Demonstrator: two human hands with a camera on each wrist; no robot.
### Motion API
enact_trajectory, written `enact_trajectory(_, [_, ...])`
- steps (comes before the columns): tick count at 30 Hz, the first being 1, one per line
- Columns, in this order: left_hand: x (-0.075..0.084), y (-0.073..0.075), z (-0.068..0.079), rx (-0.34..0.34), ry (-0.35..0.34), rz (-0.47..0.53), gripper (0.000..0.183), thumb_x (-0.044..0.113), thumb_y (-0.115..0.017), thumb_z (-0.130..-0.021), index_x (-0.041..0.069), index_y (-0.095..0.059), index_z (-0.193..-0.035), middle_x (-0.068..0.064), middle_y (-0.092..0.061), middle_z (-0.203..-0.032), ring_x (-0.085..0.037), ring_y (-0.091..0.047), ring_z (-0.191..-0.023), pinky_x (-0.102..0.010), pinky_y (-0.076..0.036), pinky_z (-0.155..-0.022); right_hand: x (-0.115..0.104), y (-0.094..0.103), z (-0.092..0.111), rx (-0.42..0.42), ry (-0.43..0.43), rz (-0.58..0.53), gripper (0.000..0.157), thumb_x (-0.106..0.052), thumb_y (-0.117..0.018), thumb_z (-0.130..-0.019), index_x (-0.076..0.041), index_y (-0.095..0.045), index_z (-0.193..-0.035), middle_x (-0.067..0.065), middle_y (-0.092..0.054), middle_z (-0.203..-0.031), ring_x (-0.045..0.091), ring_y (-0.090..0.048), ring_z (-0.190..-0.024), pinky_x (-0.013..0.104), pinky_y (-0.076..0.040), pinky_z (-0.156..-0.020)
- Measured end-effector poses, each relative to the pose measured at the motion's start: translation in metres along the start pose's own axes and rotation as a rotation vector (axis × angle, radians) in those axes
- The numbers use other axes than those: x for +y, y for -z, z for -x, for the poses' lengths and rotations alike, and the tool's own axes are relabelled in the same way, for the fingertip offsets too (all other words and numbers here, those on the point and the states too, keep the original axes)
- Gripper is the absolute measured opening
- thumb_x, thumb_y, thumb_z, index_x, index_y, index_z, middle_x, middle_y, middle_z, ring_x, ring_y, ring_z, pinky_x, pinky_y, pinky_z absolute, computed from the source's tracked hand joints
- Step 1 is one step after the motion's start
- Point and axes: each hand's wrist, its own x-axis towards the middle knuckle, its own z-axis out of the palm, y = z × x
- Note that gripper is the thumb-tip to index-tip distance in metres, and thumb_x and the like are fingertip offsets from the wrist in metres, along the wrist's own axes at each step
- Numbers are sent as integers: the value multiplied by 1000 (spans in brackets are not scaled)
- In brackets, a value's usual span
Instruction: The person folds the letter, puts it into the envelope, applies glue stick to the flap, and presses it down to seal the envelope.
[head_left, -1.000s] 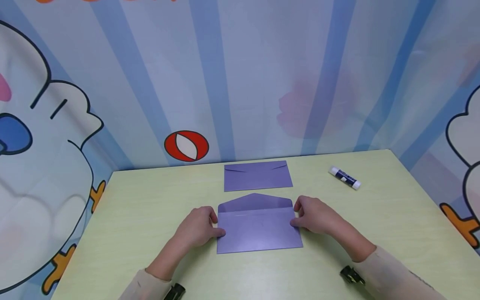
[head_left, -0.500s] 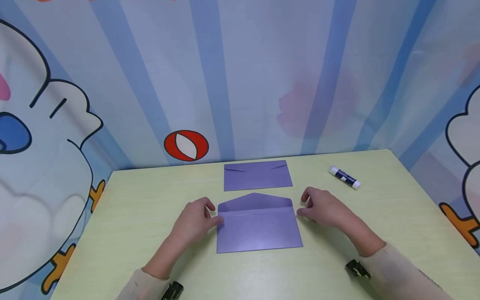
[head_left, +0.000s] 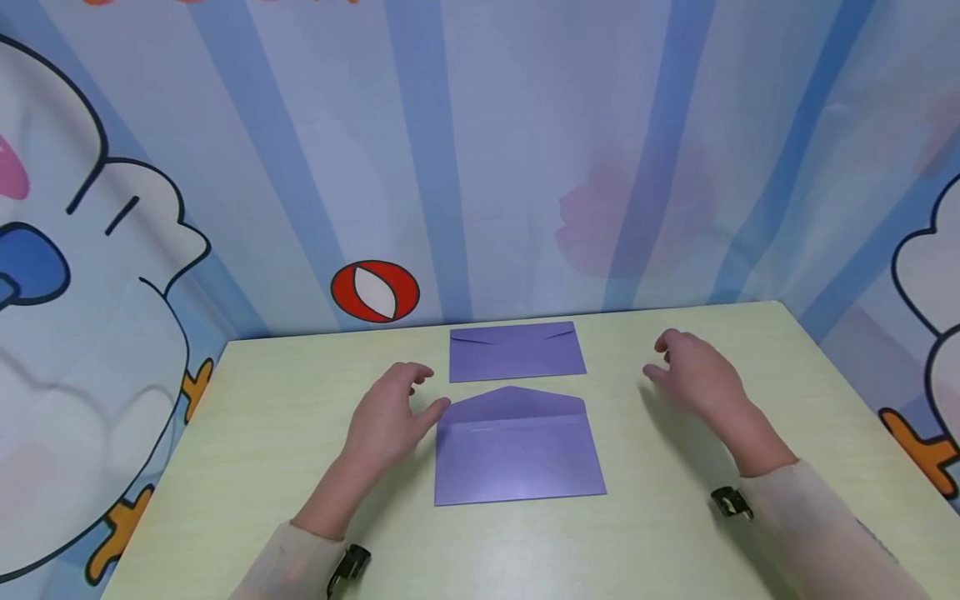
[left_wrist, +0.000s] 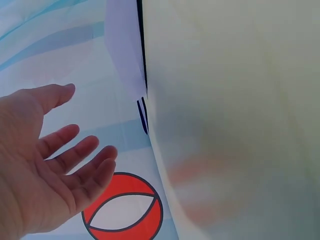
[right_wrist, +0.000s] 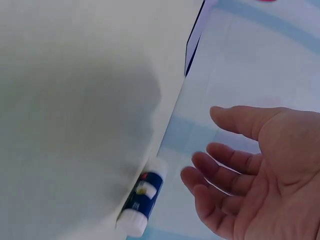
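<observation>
A purple envelope (head_left: 517, 458) lies on the table with its pointed flap unfolded toward the far side. Just left of its flap hovers my left hand (head_left: 388, 417), fingers loosely bent and thumb out, holding nothing. My right hand (head_left: 701, 375) is raised over the right part of the table, with relaxed fingers and nothing in them. A glue stick (right_wrist: 142, 196) with a dark blue label and white ends lies close to the right hand in the right wrist view. In the head view that hand hides it.
A second purple envelope (head_left: 517, 354) lies behind the first, near the table's back edge. The pale yellow table (head_left: 300, 417) meets a blue striped backdrop (head_left: 510, 167) with printed cartoon figures.
Both hands have come off the near envelope's sides. The right hand has moved right and away to above the glue stick; the left has lifted and shifted a little farther forward.
</observation>
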Motion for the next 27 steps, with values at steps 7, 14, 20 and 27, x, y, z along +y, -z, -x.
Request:
enact_trajectory(7, [0, -1, -14, 23, -98, -45, 54, 37, -82, -94, 9, -66, -139, -9, -65, -135, -29, -61, -129, -48, -53, -106, 20, 9, -14, 64, -18, 64, 49, -21, -66, -104, 15, -54, -133, 36, -59, -118, 50, -61, -99, 58, -52, -76])
enact_trajectory(14, [3, -4, -24, -13, -146, -43, 62, 42, -81, -94, 13, -63, -146, -7, -63, -142, -30, -59, -132, -50, -51, -108, 38, 8, -27, 68, -49, 113, 50, -20, -67, -103, 18, -53, -132, 38, -59, -117, 52, -61, -99, 61, -52, -77])
enact_trajectory(20, [9, -6, -29, -33, -196, -107, 68, 48, -79, -95, 15, -60, -151, -12, -57, -152, -34, -54, -140, -55, -47, -112, 47, 7, -32, 30, -60, 132, 40, -21, -68, -102, 15, -58, -117, 28, -61, -97, 40, -59, -79, 51, -50, -64])
enact_trajectory(27, [12, -7, -32, -27, -211, -152, 68, 50, -78, -94, 14, -61, -150, -14, -56, -154, -35, -53, -141, -58, -45, -113, 50, 6, -33, -45, -69, 136, 28, -20, -66, -103, 8, -59, -103, 18, -60, -85, 33, -56, -73, 49, -47, -64])
